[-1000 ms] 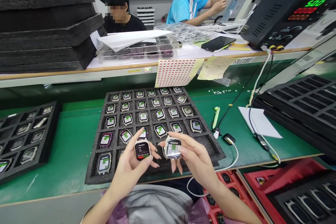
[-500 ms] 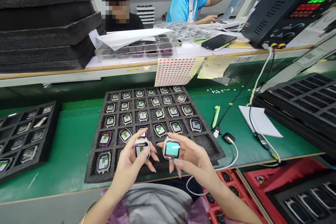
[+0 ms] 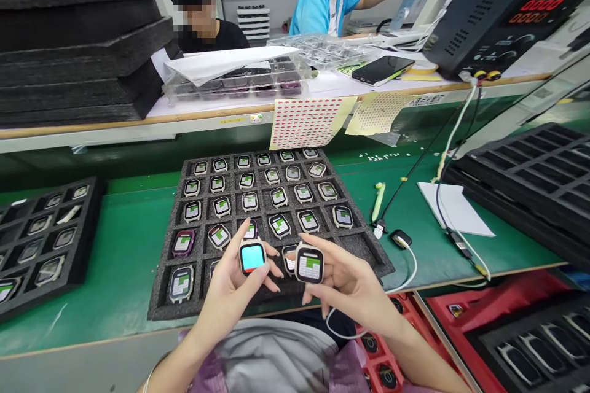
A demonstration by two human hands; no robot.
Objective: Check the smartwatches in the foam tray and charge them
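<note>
My left hand (image 3: 228, 288) grips a small square smartwatch body (image 3: 252, 256) whose screen glows plain cyan. My right hand (image 3: 343, 276) grips a second smartwatch body (image 3: 309, 264) showing a white and green screen. Both are held side by side just above the near edge of a black foam tray (image 3: 161, 301). The tray's pockets hold several more watch bodies (image 3: 279, 225) with lit green and white screens; one purple watch body (image 3: 183, 242) sits at its left.
Another foam tray (image 3: 87, 245) with watch bodies lies at the left on the green mat. A white cable with a charger puck (image 3: 401, 238), a pen (image 3: 378, 201) and a paper sheet (image 3: 454, 212) lie to the right. Empty black trays (image 3: 530, 178) stack at the right. Two people sit behind the raised shelf.
The left watch's screen went from a dark screen to plain cyan. The right watch's went from a glare-washed screen through cyan to white and green. Both hands stayed almost in place.
</note>
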